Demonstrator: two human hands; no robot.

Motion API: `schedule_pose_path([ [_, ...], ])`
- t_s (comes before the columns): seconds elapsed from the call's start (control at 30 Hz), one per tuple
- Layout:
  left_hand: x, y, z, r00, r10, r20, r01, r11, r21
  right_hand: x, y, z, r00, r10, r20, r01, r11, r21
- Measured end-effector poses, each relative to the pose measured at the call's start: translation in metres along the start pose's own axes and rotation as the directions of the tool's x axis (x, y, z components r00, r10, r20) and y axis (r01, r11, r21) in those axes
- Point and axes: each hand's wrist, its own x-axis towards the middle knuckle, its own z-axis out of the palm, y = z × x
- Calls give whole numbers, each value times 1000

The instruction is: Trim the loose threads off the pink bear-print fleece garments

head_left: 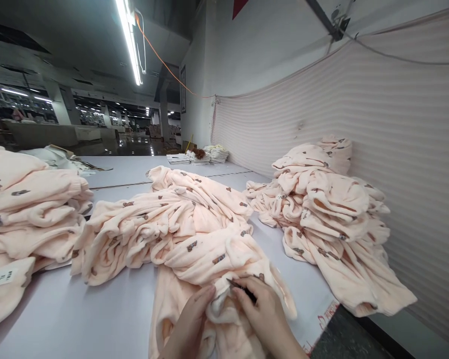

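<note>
Pinching the pale pink garment, the left hand sits just beside the right hand, which grips a dark pointed tool. Its long axis slants leftward and away, the tip at the garment between both hands; most of that garment lies on the bench ahead of them.

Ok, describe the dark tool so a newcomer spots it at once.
On the pale table, find the middle heap of peach garments. At its near side, the right hand holds a small, dark tool. Its narrow point, jutting toward the left hand, sets it apart from the brown motifs on the garments.
</note>
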Motion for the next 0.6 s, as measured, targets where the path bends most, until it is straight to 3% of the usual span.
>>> schedule_pose_path([
  [0.33, -1, 6, 8, 992, 4, 124, -7, 1000, 27, -5, 9, -7, 1000, 9, 2, -9, 1000, -24],
  [0.6, 1, 5, 10, 991, -11, 133, -4, 994, 110, -6, 9, -10, 1000, 9, -4, -9, 996, -86],
])
